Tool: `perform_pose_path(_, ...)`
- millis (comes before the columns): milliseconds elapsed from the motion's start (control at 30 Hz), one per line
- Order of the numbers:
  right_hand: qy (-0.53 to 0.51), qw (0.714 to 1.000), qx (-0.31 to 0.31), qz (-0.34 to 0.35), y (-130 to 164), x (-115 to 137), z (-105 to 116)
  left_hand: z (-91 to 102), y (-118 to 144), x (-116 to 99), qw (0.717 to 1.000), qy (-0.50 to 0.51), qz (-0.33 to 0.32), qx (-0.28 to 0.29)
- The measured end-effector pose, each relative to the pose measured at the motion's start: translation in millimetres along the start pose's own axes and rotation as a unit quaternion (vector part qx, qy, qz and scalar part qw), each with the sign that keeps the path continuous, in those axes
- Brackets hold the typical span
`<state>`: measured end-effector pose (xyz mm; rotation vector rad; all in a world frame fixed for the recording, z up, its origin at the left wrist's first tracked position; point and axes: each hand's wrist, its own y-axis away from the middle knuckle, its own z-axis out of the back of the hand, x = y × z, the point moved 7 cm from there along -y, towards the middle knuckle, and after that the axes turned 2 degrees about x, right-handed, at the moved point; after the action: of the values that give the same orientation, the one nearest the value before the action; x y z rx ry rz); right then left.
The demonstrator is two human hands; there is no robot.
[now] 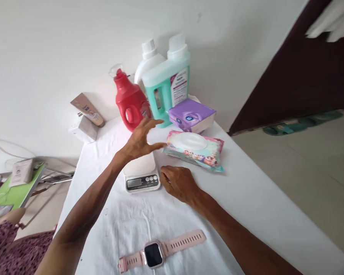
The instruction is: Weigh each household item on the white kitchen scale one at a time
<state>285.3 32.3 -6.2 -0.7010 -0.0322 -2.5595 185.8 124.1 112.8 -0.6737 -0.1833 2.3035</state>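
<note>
My left hand [140, 140] hovers open above the white kitchen scale [141, 176], fingers spread and pointing toward the wet-wipes pack [194, 149]. It holds nothing. My right hand [178, 182] rests knuckles-up on the white tablecloth [246, 198], just right of the scale, fingers curled under and empty. Behind the left hand stands a red detergent bottle [131, 100]. A purple tissue pack [191, 115] lies behind the wipes.
A teal jug [167, 83] and a white bottle [149, 61] stand at the wall. A tube on a small box [85, 117] sits at the back left. A pink smartwatch [160, 253] lies near me. A green table [15, 191] is at left.
</note>
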Motion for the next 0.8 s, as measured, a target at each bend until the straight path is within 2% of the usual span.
perform_pose_path(67, -0.005, 0.999, -0.032, 0.01, 1, -2, -2, 41.9, 30, 40, 0.987, -0.012, 0.074, -0.14)
perform_pose_path(100, -0.009, 0.999, -0.048, 0.018, 1, -3, -2, 63.4, 49, 63, 0.969, -0.034, 0.122, -0.214)
perform_pose_path(167, -0.017, 0.996, -0.08, 0.036, 2, -4, -3, 102.7, 91, 111, 0.904, -0.088, 0.226, -0.352)
perform_pose_path(200, -0.02, 0.994, -0.098, 0.046, 3, -4, -3, 117.5, 112, 135, 0.865, -0.105, 0.284, -0.399)
perform_pose_path(233, -0.023, 0.991, -0.117, 0.057, 3, -3, -2, 128.1, 128, 158, 0.831, -0.115, 0.341, -0.424)
perform_pose_path(300, -0.024, 0.985, -0.153, 0.078, 4, -2, 0, 140.1, 152, 201, 0.777, -0.114, 0.441, -0.434)
perform_pose_path(367, -0.019, 0.979, -0.179, 0.097, 6, 0, 3, 144.0, 163, 235, 0.74, -0.097, 0.512, -0.425)
perform_pose_path(433, -0.01, 0.975, -0.193, 0.109, 6, 2, 6, 146.6, 169, 258, 0.709, -0.084, 0.551, -0.432)
perform_pose_path(533, -0.003, 0.972, -0.204, 0.114, 6, 2, 10, 154.5, 179, 277, 0.673, -0.089, 0.571, -0.463)
perform_pose_path(600, 0.0, 0.971, -0.207, 0.116, 5, 3, 12, 162.1, 189, 286, 0.669, -0.096, 0.564, -0.475)
perform_pose_path(800, 0.012, 0.969, -0.215, 0.123, 2, 3, 13, 177.7, 218, 324, 0.691, -0.079, 0.536, -0.478)
